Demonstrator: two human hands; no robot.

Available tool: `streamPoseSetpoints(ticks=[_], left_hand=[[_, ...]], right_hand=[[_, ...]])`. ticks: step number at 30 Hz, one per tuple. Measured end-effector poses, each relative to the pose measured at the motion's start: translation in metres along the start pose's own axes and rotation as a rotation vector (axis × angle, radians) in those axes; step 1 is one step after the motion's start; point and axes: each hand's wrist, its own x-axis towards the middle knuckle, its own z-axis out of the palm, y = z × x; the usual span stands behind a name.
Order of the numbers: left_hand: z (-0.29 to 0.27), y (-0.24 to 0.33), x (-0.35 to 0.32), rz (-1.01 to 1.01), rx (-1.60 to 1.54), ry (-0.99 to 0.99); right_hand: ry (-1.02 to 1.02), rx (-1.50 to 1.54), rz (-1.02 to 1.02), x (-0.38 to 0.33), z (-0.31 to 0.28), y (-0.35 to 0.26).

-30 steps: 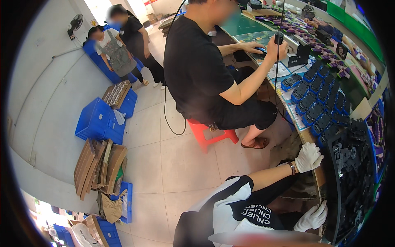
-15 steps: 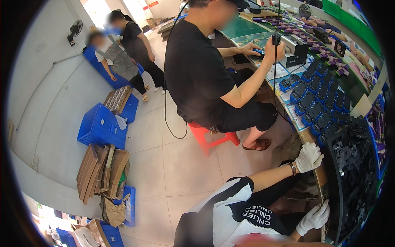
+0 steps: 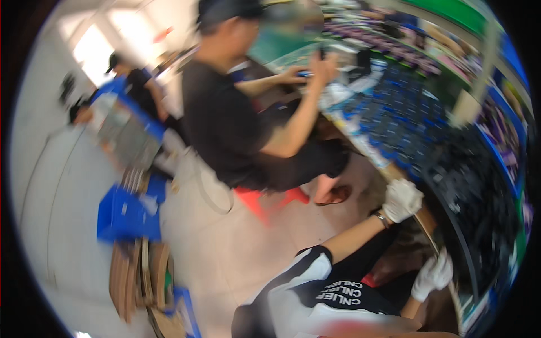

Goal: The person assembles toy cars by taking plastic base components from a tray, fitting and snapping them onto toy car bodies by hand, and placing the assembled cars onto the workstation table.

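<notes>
My left hand (image 3: 402,200), in a white glove, rests at the wooden edge of the workbench (image 3: 390,170), its fingers curled in and no object showing in them. Lower down, my right hand (image 3: 433,276), also gloved in white, lies on the same edge with its fingers fairly straight and nothing visible in it. Just beyond both hands stands a large black tray (image 3: 454,222) heaped with black plastic parts (image 3: 479,174), whose kind is blurred. Rows of black-and-blue plastic units (image 3: 389,115) cover the bench past my left hand.
A co-worker in black (image 3: 225,118) sits on a red stool (image 3: 265,203), holding a small blue item. Two more people stand at the back left. Blue crates (image 3: 127,214) and stacked brown boards (image 3: 138,270) line the left wall. A pale post (image 3: 476,84) rises beyond the bench.
The view has swung and is now smeared by motion, so the bench and co-worker appear farther left. Both my hands remain along the bench edge. A standing person at the back leans over more.
</notes>
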Motion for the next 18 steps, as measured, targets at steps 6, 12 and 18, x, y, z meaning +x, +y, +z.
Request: streamPoseSetpoints(ticks=[6,12,18], left_hand=[[0.014,-0.028,-0.013,0.07,0.036,0.102],[0.026,-0.02,-0.008,0.148,-0.013,0.132],[0.019,-0.016,-0.01,0.14,-0.011,0.106]], right_hand=[[0.002,0.139,0.053,0.028,-0.003,-0.013],[0.0,0.106,0.09,0.017,-0.002,-0.004],[0.021,0.126,0.082,0.014,-0.007,-0.003]])
